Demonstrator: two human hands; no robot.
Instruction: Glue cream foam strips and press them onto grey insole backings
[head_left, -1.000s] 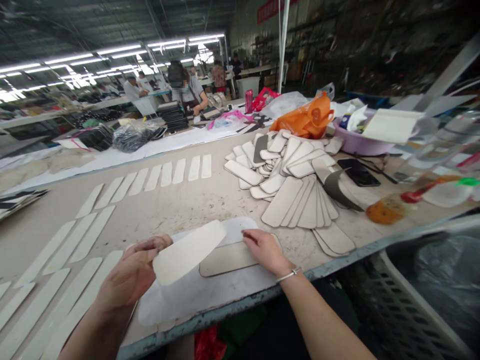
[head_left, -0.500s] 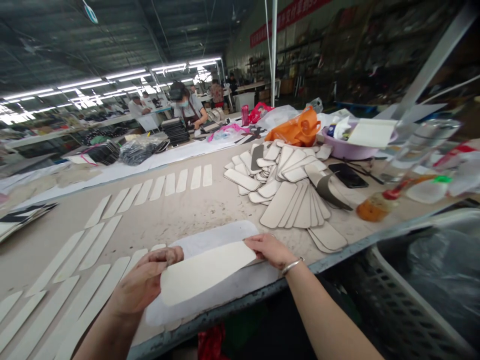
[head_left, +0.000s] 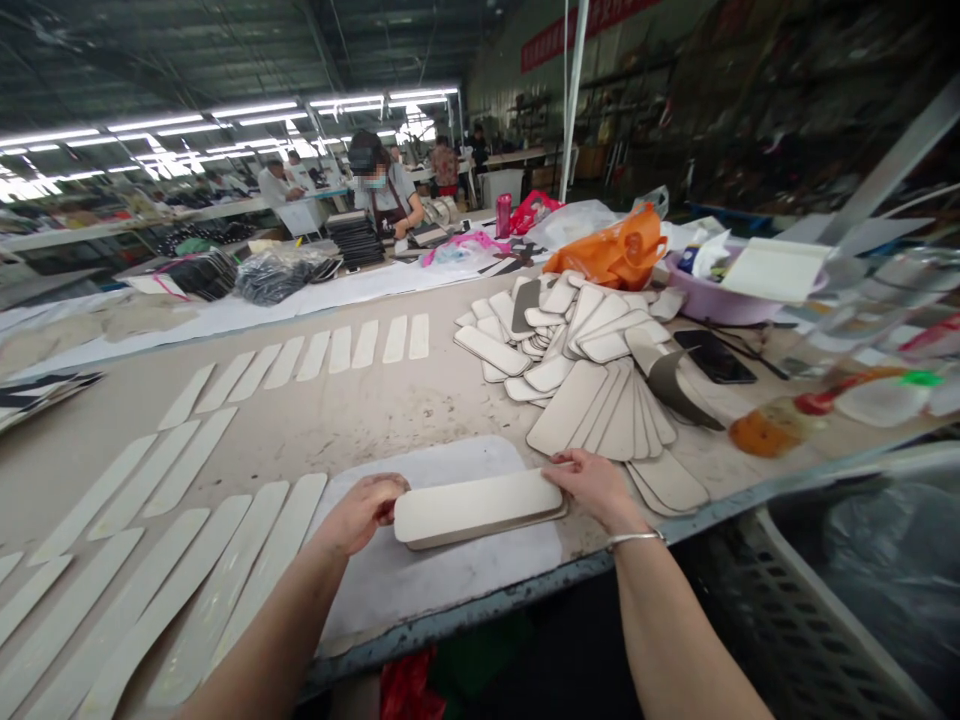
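Between my hands is a long cream strip with rounded ends [head_left: 476,505], lying over a second piece whose edge shows beneath it. The left end is pinched by my left hand [head_left: 375,508], the right end by my right hand [head_left: 589,482]. Both pieces are above a white sheet [head_left: 450,590] near the table's front edge. Rows of similar pale strips [head_left: 184,565] lie on the left. A heap of rounded pieces [head_left: 570,320] is beyond my right hand, with a fanned stack [head_left: 600,410] in front of it.
A black phone [head_left: 715,357], an orange bag [head_left: 615,252], a purple basin [head_left: 720,295] and a bottle of amber liquid [head_left: 765,430] stand at the right. A plastic basket [head_left: 817,600] is below the table's right edge. A person [head_left: 386,195] works across the table.
The strip in my hands has moved right and levelled out over another piece, whose edge now shows. Both hands have moved right, and the view has shifted slightly.
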